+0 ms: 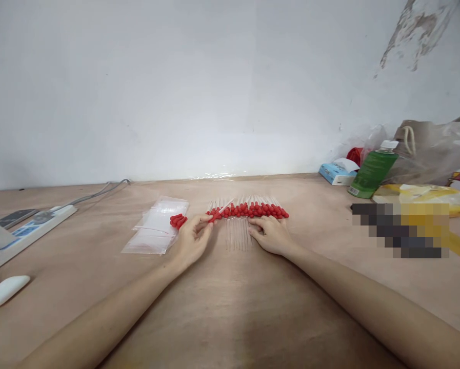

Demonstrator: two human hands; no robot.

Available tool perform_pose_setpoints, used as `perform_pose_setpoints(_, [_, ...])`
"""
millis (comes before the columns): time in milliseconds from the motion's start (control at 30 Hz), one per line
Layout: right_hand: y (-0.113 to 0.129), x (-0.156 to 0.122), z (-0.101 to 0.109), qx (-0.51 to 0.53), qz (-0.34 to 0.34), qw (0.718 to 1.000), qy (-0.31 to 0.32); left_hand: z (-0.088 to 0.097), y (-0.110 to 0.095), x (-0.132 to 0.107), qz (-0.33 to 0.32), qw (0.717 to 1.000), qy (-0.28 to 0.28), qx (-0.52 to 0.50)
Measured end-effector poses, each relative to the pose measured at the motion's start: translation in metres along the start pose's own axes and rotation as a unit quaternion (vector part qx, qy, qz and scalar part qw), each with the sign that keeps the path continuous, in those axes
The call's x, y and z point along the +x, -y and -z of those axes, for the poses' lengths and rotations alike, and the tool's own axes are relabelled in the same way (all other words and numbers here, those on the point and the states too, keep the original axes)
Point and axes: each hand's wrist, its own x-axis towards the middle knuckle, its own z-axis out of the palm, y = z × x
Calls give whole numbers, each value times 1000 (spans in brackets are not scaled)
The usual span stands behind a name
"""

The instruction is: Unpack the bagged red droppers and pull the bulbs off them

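Note:
My left hand (195, 237) has its thumb and fingers closed at the red bulb of a glass dropper (226, 206), whose thin tube slants up to the right across a row of others. That row of red-bulbed droppers (255, 209) lies side by side, tubes toward the wall. In front of it lies a bunch of clear thin glass tubes (236, 234) without bulbs. At their right edge my right hand (271, 234) pinches with thumb and forefinger at a tube, partly hidden by the fingers. Several loose red rubber bulbs (178, 221) rest on clear zip bags (156, 225) beside my left hand.
Left on the wooden table (230, 318) are a power strip (33, 236), a phone (16, 218) and a white charger-like object (6, 292). Right stand a green bottle (374, 171), a tissue pack (337, 173) and yellow packaging (425, 197); a pixelated patch hides something nearby.

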Motion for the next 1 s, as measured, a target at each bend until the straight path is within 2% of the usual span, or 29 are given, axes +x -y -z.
perform_pose_setpoints(100, [0,-2,1,10,-2,1000,3,2,-1,-13,12,999,19,-25])
perform_pose_setpoints(233, [-1,-2,1,38,-9,999,-4,1,-5,-14,6,998,52,-29])
perform_pose_setpoints(300, [-3,-2,0,81,-24,995,-46,2,-7,-13,2,998,63,-21])
perform_pose_setpoints(400, [-6,-4,1,168,-25,974,-150,5,-10,-13,-17,996,89,14])
perform_pose_setpoints(500, [-8,-9,7,172,39,966,-190,9,-15,-14,-49,987,130,76])
perform_pose_setpoints(600, [-5,-15,10,104,140,971,-162,11,-22,-15,-100,978,148,112])
perform_pose_setpoints(733, [0,-19,6,46,244,958,-142,12,-31,-16,-168,969,144,111])
perform_pose_setpoints(833, [3,-21,4,33,276,951,-137,11,-35,-16,-190,965,139,114])
perform_pose_setpoints(1000, [9,-24,6,43,288,943,-158,3,-32,-18,-198,965,119,126])
